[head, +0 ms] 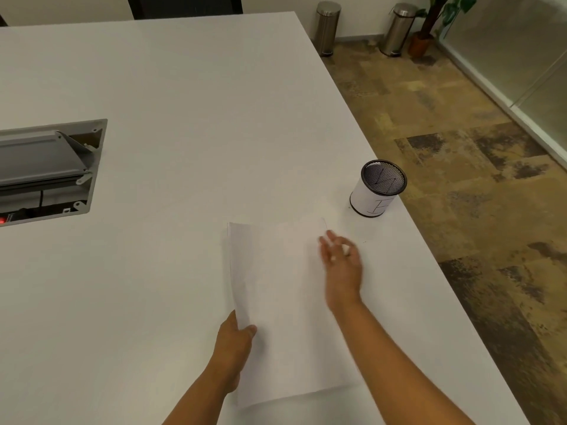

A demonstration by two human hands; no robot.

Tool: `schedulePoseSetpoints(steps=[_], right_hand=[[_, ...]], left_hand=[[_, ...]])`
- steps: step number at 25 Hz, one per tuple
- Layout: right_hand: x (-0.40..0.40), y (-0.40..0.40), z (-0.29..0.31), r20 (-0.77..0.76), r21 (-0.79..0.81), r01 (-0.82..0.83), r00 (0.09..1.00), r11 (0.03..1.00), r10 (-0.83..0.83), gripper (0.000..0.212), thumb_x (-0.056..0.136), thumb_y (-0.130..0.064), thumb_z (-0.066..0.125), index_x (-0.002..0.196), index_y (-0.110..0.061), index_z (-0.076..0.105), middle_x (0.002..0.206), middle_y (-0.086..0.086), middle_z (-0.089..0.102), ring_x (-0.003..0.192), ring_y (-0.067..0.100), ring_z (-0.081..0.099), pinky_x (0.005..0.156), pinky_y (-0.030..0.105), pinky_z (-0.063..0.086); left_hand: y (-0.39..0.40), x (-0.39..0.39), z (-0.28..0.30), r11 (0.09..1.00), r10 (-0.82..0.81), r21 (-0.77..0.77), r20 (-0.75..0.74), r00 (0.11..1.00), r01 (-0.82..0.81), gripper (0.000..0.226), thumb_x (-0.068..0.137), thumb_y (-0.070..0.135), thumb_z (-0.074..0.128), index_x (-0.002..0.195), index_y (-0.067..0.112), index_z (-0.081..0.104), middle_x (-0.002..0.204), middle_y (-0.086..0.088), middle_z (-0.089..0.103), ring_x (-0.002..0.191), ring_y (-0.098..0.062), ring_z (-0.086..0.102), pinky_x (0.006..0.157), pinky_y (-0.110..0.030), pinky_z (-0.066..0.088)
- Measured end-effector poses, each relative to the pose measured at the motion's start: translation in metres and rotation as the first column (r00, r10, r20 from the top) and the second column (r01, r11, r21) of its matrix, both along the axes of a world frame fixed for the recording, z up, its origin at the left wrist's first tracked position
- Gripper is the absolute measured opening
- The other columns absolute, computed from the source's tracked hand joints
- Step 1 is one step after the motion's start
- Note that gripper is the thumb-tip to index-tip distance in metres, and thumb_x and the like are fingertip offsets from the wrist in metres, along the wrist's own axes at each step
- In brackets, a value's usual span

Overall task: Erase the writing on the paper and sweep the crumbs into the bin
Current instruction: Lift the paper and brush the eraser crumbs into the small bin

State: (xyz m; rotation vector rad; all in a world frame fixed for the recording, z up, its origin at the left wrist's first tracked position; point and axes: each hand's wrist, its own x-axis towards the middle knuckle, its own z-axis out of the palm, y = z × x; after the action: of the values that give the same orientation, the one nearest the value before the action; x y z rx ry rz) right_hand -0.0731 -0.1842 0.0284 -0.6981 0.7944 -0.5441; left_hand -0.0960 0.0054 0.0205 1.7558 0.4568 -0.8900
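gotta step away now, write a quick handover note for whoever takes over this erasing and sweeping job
Left hand: grips the near left edge of the white sheet of paper, that edge lifted off the white table.
Right hand: blurred, over the sheet's far right side, fingers spread; something small and pale, maybe an eraser, shows at the fingers.
Small mesh bin with a white paper wrap: upright near the table's right edge, beyond the paper.
Done: no writing visible on the sheet.
Left: crumbs are too small to see; sweep toward the bin and check.

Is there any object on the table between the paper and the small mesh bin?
Nothing visible: bare table lies between the paper and the mesh bin, beyond the right hand.
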Motion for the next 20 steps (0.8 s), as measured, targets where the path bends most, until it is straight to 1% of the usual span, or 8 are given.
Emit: schedulePoseSetpoints(steps=[2, 5, 6, 8, 11, 14, 18, 20], right_hand=[[0.0, 0.048, -0.012, 0.017, 0.153, -0.259, 0.966, 0.954, 0.259, 0.016, 0.086, 0.004, 0.054, 0.081, -0.012, 0.053, 0.099, 0.008, 0.065, 0.081, 0.017, 0.069, 0.077, 0.022, 0.056], [0.001, 0.079, -0.02, 0.018, 0.309, -0.539, 0.827, 0.784, 0.562, 0.012, 0.091, -0.001, 0.048, 0.083, -0.007, 0.056, 0.101, 0.011, 0.065, 0.098, 0.028, 0.064, 0.086, 0.033, 0.052], [0.003, 0.068, -0.02, 0.003, 0.321, -0.492, 0.855, 0.809, 0.519, 0.017, 0.092, -0.001, 0.043, 0.082, -0.006, 0.054, 0.099, 0.011, 0.063, 0.1, 0.032, 0.061, 0.088, 0.034, 0.05], [0.009, 0.024, -0.016, -0.008, 0.285, -0.215, 0.974, 0.934, 0.226, 0.023, 0.094, -0.001, 0.036, 0.078, -0.009, 0.05, 0.098, 0.012, 0.059, 0.092, 0.03, 0.058, 0.084, 0.033, 0.047], [0.005, -0.04, -0.005, -0.057, 0.092, 0.141, 0.989, 0.986, -0.137, 0.017, 0.095, -0.006, 0.042, 0.08, -0.012, 0.048, 0.119, 0.015, 0.056, 0.102, 0.026, 0.058, 0.092, 0.031, 0.047], [0.007, -0.018, -0.006, -0.011, 0.039, 0.05, 0.999, 0.998, -0.05, 0.017, 0.091, -0.001, 0.046, 0.079, -0.013, 0.048, 0.115, 0.013, 0.059, 0.101, 0.024, 0.061, 0.087, 0.024, 0.051], [0.011, 0.058, -0.027, 0.014, 0.241, -0.434, 0.896, 0.868, 0.444, 0.014, 0.089, 0.0, 0.049, 0.08, -0.008, 0.055, 0.106, 0.012, 0.064, 0.088, 0.023, 0.066, 0.073, 0.024, 0.057], [0.013, 0.049, -0.026, -0.003, 0.29, -0.372, 0.921, 0.882, 0.389, 0.019, 0.092, -0.001, 0.042, 0.077, -0.007, 0.052, 0.101, 0.015, 0.061, 0.086, 0.023, 0.063, 0.067, 0.021, 0.057]], left_hand=[[0.001, 0.0, 0.001, 1.0, 0.001, -0.016, 0.002, 1.0, -0.001, 0.04, 0.093, 0.001, 0.042, 0.131, 0.012, 0.045, 0.119, -0.011, 0.06, 0.104, -0.031, 0.058, 0.09, -0.044, 0.049], [0.002, 0.002, 0.001, 0.999, 0.008, -0.045, -0.001, 1.0, -0.008, 0.035, 0.092, 0.003, 0.044, 0.126, 0.013, 0.048, 0.112, -0.009, 0.062, 0.099, -0.03, 0.059, 0.083, -0.042, 0.051], [0.002, 0.002, 0.0, 0.999, 0.005, -0.042, -0.004, 1.0, -0.005, 0.036, 0.092, 0.003, 0.045, 0.127, 0.013, 0.048, 0.114, -0.01, 0.062, 0.101, -0.031, 0.059, 0.086, -0.044, 0.051], [0.003, 0.002, -0.001, 1.0, -0.001, -0.024, 0.0, 1.0, 0.001, 0.041, 0.093, 0.003, 0.044, 0.132, 0.012, 0.044, 0.122, -0.011, 0.059, 0.108, -0.034, 0.056, 0.096, -0.049, 0.046], [0.002, 0.001, -0.004, 1.0, 0.012, -0.021, 0.012, 1.0, -0.012, 0.042, 0.094, 0.004, 0.044, 0.135, 0.011, 0.041, 0.128, -0.012, 0.055, 0.112, -0.033, 0.051, 0.102, -0.049, 0.041], [0.002, 0.001, -0.005, 1.0, 0.015, -0.013, 0.005, 1.0, -0.015, 0.042, 0.094, 0.005, 0.044, 0.136, 0.011, 0.04, 0.129, -0.012, 0.054, 0.113, -0.034, 0.051, 0.102, -0.049, 0.04], [0.003, 0.003, -0.003, 1.0, 0.011, -0.024, -0.014, 1.0, -0.012, 0.04, 0.093, 0.003, 0.044, 0.132, 0.012, 0.044, 0.121, -0.011, 0.059, 0.106, -0.033, 0.056, 0.095, -0.048, 0.047], [0.005, 0.003, -0.002, 0.999, 0.014, -0.04, -0.012, 1.0, -0.015, 0.041, 0.093, 0.003, 0.045, 0.133, 0.013, 0.044, 0.123, -0.01, 0.059, 0.108, -0.032, 0.056, 0.096, -0.048, 0.046]])
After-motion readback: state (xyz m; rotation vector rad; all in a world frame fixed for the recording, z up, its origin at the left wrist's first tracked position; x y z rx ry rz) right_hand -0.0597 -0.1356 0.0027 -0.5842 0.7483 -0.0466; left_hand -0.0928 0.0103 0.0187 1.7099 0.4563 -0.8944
